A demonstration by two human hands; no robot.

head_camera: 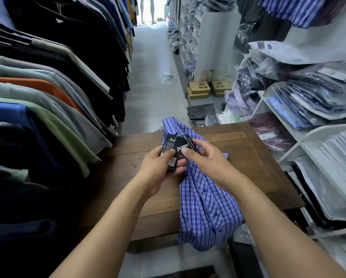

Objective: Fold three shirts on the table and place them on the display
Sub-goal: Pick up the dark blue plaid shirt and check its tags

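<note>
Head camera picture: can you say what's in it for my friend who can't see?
The left hand and right hand hold black tags over a blue checked shirt lying on a wooden table. On the left are hanging shirts; on the right, shelves of bagged shirts.
</note>
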